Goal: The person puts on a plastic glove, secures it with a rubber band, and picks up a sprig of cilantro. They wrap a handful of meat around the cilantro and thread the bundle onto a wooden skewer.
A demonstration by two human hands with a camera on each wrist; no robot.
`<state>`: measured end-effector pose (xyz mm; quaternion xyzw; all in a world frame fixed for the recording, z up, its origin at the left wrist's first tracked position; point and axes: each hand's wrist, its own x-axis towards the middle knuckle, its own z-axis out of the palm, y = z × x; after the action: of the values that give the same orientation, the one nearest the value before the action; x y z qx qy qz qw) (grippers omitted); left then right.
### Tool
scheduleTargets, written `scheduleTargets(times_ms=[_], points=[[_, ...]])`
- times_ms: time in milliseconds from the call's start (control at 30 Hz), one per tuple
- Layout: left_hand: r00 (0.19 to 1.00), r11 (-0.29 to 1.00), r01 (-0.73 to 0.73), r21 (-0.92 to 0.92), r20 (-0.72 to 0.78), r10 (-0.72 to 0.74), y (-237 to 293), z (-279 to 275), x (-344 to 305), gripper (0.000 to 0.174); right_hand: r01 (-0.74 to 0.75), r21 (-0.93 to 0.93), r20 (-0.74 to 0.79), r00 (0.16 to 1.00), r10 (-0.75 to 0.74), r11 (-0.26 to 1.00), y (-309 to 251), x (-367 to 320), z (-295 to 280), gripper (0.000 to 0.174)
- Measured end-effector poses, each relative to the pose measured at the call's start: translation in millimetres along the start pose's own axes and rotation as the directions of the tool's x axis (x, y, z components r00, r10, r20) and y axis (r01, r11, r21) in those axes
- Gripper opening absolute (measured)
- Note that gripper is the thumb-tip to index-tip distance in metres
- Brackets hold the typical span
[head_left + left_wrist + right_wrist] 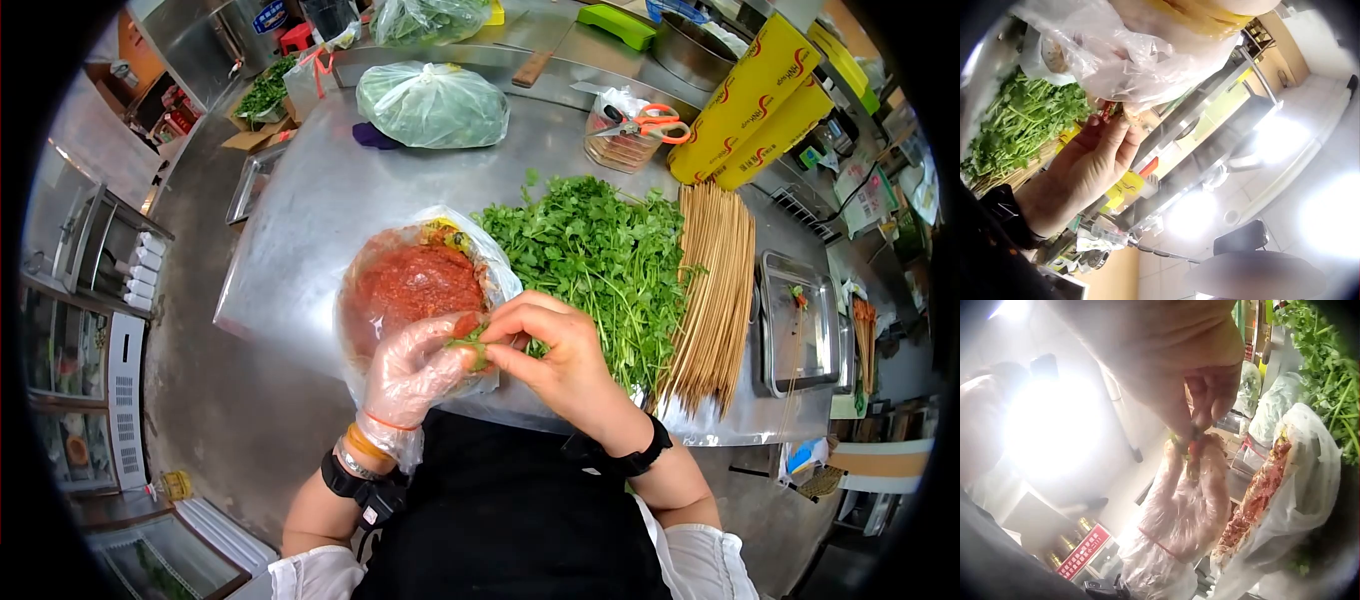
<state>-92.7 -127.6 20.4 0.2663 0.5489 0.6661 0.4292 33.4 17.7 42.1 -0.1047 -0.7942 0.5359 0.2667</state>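
Observation:
My left hand [405, 372] wears a clear plastic glove, held at the wrist by a rubber band. Its thumb and fingers pinch a small bit of cilantro with red-coated meat [470, 345]. From the other side, my bare right hand [553, 350] pinches the same bundle, so the fingertips of both hands meet; the right wrist view shows green and red between them. Behind the left hand, a plastic-lined bowl holds red seasoned meat [415, 285]. Beyond the right hand spreads a pile of fresh cilantro [590, 260], its stems toward me.
Bamboo skewers [712, 290] lie beside the cilantro, with a metal tray [768, 375] further right. At the back of the steel table [285, 240] are a tied bag of greens [432, 105], orange-handled scissors [660, 124] on a plastic tub [620, 152] and yellow film boxes [745, 95].

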Motion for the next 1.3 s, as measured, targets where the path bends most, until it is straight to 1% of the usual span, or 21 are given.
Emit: scheduleTargets(times_ms=[67,167,267,300,333,400,467,533,567,600,633,667,700,733,800,900,1000,1100,1200,1233,1300], points=[[0.998,0.998,-0.049,-0.028,0.029,0.050,-3.7,0.8,0.0,0.032,-0.045,0.018,-0.009,0.999,0.046,0.999,1.3,-1.3,1.3,0.013],[0.999,0.997,0.045,-0.058,0.005,-0.045,-5.4,1.2,-0.5,0.033,-0.046,0.019,-0.019,0.999,0.046,0.999,4.6,-4.9,3.8,0.013],[1.000,1.000,0.008,-0.030,-0.002,-0.008,-21.2,-0.9,2.2,0.031,-0.026,0.035,-0.034,0.999,0.028,0.999,14.9,-10.0,8.2,0.013],[0.999,0.997,-0.034,0.069,0.003,0.034,-25.9,-2.1,5.6,0.031,-0.028,0.020,-0.058,0.998,0.029,0.999,18.5,-12.4,5.3,0.013],[0.997,0.985,-0.080,0.156,0.000,0.081,-29.7,-2.8,7.6,0.035,0.000,-0.022,-0.061,0.998,-0.001,1.000,20.3,-15.3,3.1,0.013],[0.995,0.991,-0.085,0.099,-0.035,0.089,-37.3,-0.2,10.0,0.034,0.116,-0.140,-0.017,0.993,-0.120,0.983,14.2,-20.3,-5.1,0.016],[0.998,0.994,-0.052,0.096,-0.026,0.055,-44.9,-6.8,13.9,0.034,-0.034,0.015,0.049,0.998,0.033,0.999,1.6,-29.4,-17.1,0.017],[0.994,0.997,-0.080,0.000,-0.070,0.080,-37.8,0.1,12.6,0.033,-0.016,-0.133,-0.048,0.999,0.009,0.991,-1.9,-37.1,-47.4,0.023],[0.998,0.989,0.001,-0.146,-0.061,-0.010,-29.3,4.2,11.2,0.032,-0.064,-0.288,-0.100,0.994,0.037,0.956,3.2,-40.1,-70.3,0.022],[0.997,0.994,0.007,-0.109,-0.079,-0.015,-30.9,2.3,12.6,0.032,-0.172,-0.274,-0.244,0.964,0.104,0.946,17.7,-47.4,-94.9,0.021],[0.995,0.997,0.013,-0.073,-0.100,-0.021,-33.6,-3.3,13.0,0.031,-0.297,-0.407,-0.335,0.928,0.162,0.864,30.5,-54.6,-127.7,0.020],[0.992,0.999,0.020,-0.037,-0.123,-0.025,-37.5,-9.2,13.0,0.030,-0.494,-0.357,-0.478,0.826,0.299,0.793,38.2,-60.7,-157.3,0.021],[0.988,0.999,-0.048,0.022,-0.147,0.051,-45.4,-12.3,14.1,0.030,-0.510,-0.560,-0.529,0.827,0.191,0.653,64.2,-74.0,-195.6,0.026],[0.986,0.999,-0.038,0.021,-0.164,0.041,-44.7,-11.8,13.9,0.030,-0.514,-0.718,-0.534,0.839,0.103,0.469,86.7,-90.0,-231.7,0.020],[0.980,1.000,-0.017,0.024,-0.197,0.022,-40.6,-11.0,13.1,0.029,-0.645,-0.755,-0.601,0.753,0.267,0.117,101.8,-104.1,-273.6,0.023],[0.983,0.995,0.011,0.095,-0.183,0.007,-44.0,-16.5,12.8,0.029,-0.858,-0.503,-0.674,0.463,0.575,0.102,116.5,-105.7,-291.5,0.023],[0.990,1.000,0.012,-0.006,-0.142,-0.013,-35.6,-11.3,12.6,0.029,-0.942,-0.237,-0.613,0.334,0.716,0.237,122.3,-104.2,-300.6,0.022],[0.990,0.999,-0.030,0.044,-0.140,0.036,-32.0,-13.6,10.9,0.030,-0.924,0.011,-0.552,0.314,0.773,0.383,111.3,-113.6,-306.1,0.016],[0.986,1.000,-0.018,0.025,-0.163,0.022,-32.9,-17.0,10.6,0.030,-0.881,0.212,-0.502,0.274,0.820,0.424,96.1,-116.7,-306.2,0.011],[0.987,1.000,-0.005,-0.006,-0.158,0.004,-30.6,-14.9,9.9,0.030,-0.875,0.238,-0.473,0.276,0.837,0.423,93.9,-117.7,-307.2,0.010],[0.989,0.998,0.020,-0.068,-0.148,-0.029,-23.7,-9.9,10.0,0.030,-0.744,0.425,-0.422,0.342,0.840,0.516,88.5,-119.4,-299.7,0.010]])
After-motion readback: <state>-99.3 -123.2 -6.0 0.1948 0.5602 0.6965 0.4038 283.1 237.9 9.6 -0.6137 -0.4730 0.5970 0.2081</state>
